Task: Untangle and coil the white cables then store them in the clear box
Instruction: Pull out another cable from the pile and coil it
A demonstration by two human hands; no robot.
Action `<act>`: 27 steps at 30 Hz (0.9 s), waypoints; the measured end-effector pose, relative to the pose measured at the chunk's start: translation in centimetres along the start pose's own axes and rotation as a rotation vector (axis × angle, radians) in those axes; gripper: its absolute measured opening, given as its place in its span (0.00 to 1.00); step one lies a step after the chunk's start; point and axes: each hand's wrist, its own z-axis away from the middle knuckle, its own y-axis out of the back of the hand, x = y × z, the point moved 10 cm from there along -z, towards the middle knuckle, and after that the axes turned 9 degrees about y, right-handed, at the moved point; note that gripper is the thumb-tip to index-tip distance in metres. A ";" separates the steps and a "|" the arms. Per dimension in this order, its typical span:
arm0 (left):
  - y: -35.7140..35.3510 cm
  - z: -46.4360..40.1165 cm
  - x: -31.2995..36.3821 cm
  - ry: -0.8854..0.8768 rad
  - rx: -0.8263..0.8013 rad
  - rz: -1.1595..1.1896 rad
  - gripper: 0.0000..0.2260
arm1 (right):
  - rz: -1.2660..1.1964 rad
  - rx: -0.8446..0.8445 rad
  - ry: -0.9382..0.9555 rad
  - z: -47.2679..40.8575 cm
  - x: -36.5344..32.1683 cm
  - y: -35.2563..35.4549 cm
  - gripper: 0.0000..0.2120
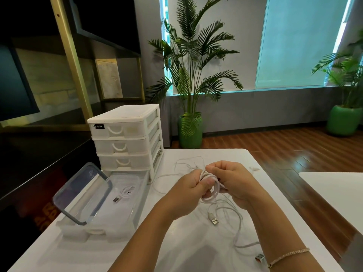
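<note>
Together, two hands (213, 185) grip one coiled cable (211, 190) (another sits boxed (125, 191)).

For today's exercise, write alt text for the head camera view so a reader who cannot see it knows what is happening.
Two hands, left hand and right hand, hold a half-wound white cable coil above a white table. More loose white cables trail beneath, and an open clear box at left already holds one coiled cable, beside a white drawer unit.

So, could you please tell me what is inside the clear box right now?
Inside the clear box lies one coiled white cable with its USB plug showing. The propped lid hides none of the floor.
</note>
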 end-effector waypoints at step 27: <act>1.5 -1.1 -3.5 0.256 0.277 0.534 0.14 | 0.424 0.117 0.290 -0.1 -2.8 0.3 0.18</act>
